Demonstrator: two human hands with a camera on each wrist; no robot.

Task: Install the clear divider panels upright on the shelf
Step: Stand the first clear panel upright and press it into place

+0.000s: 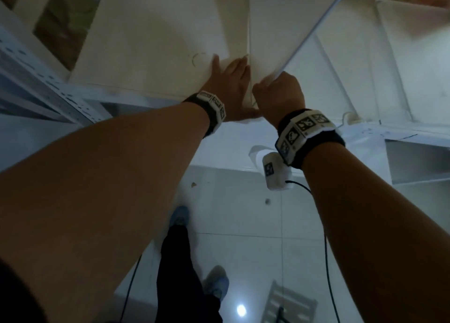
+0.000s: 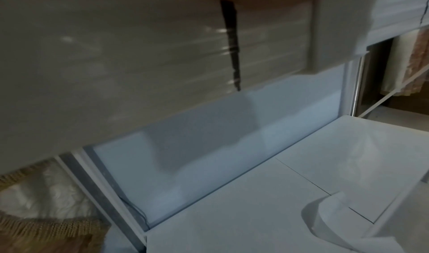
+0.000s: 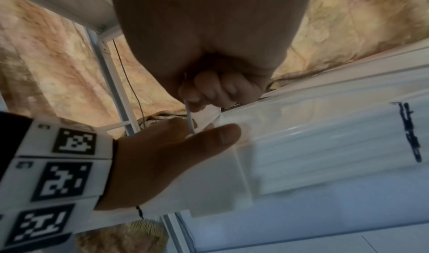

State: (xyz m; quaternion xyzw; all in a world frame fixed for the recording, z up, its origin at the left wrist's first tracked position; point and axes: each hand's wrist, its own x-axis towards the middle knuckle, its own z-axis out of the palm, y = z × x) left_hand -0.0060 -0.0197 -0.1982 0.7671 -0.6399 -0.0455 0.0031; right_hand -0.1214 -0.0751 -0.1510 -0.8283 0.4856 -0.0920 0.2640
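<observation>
Hands at the near edge of a white shelf (image 1: 136, 54). Left hand (image 1: 231, 83) pressed flat, fingers straight, against the near end of a clear panel (image 1: 272, 40), standing on edge on the shelf and running toward the far side. Right hand (image 1: 280, 91) just right of it, fingers (image 3: 209, 90) curled around the panel's near corner, gripping it. More upright panels (image 1: 353, 62) farther right. Tiled floor (image 1: 243, 225) below.

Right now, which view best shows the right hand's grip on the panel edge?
Right wrist view: the right hand has its fingers curled round the thin edge of the clear divider panel, seen close. The head view shows only the back of that hand at the panel's near corner, grip hidden. The left wrist view shows neither.
</observation>
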